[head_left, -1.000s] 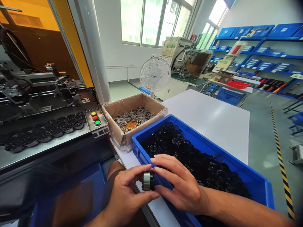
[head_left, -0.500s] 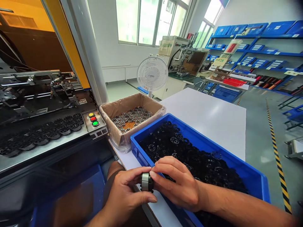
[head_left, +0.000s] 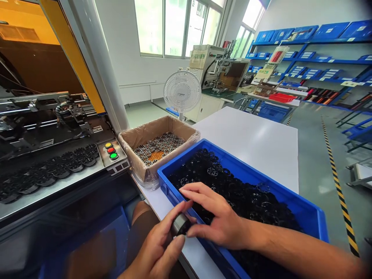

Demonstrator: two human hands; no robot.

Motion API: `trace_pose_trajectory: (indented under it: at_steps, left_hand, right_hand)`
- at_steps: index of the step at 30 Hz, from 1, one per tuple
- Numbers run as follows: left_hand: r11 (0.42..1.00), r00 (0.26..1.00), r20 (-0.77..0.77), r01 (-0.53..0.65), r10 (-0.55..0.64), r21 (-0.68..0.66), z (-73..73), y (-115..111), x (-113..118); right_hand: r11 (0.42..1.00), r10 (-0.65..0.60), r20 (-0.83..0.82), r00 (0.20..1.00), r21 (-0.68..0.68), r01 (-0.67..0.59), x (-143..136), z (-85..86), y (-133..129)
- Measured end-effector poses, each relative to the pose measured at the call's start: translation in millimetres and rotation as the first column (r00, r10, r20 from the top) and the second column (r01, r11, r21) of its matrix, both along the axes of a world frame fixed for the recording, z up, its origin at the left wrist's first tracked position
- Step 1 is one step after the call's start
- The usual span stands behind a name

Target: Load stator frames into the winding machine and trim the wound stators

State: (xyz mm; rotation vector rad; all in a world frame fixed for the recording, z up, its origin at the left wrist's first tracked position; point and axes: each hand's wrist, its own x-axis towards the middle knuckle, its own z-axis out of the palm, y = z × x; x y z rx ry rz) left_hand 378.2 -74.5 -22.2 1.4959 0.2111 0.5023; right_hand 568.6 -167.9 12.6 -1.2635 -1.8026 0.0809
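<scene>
A short round part [head_left: 180,224], with a smooth grey metallic band and a black end, sits between the thumb and fingers of my left hand [head_left: 158,244]. It is tilted, its black end facing my right hand [head_left: 222,219]. That hand is open around the part's right side: the fingers stretch above it and the thumb tip is at or very near its black end. Whether the thumb touches it I cannot tell. Beneath and beyond my right hand stands a blue bin [head_left: 247,166] heaped with black round parts [head_left: 244,201], some with spoked faces.
A plastic-lined cardboard box [head_left: 136,164] holds spoked metallic discs [head_left: 165,144]. At left, rows of black parts [head_left: 46,176] line a machine ledge beside a button panel [head_left: 112,151]. A white table [head_left: 250,131], a fan [head_left: 182,92] and blue shelving [head_left: 302,50] stand beyond.
The right fingers have come off the part, spreading and lifting above it. The part has tilted in my left hand. The camera view has shifted slightly.
</scene>
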Motion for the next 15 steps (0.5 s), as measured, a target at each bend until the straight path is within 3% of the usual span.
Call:
trace_pose_trajectory:
  at_steps: [7,9,13,15]
  left_hand:
    - [0.964,0.989,0.016,-0.147,0.147,0.223,-13.4,-11.2,2.3]
    - [0.963,0.994,0.039,-0.112,0.105,0.246,-19.6,-8.9,5.1]
    - [0.966,0.985,0.103,0.112,-0.14,0.234,-20.5,4.1,-0.7]
    - [0.971,0.994,0.056,0.078,-0.093,0.228,-13.2,21.1,-16.4]
  right_hand:
    - [0.991,0.034,-0.116,0.993,-0.122,-0.048,-4.1,-1.7,2.3]
    - [0.988,0.025,-0.121,0.992,-0.145,-0.043,-5.4,-0.3,1.5]
    - [0.981,0.029,-0.036,0.999,-0.193,-0.036,-2.6,-5.4,-6.5]
    - [0.994,-0.014,0.061,0.998,-0.106,0.02,7.6,-19.7,-9.6]
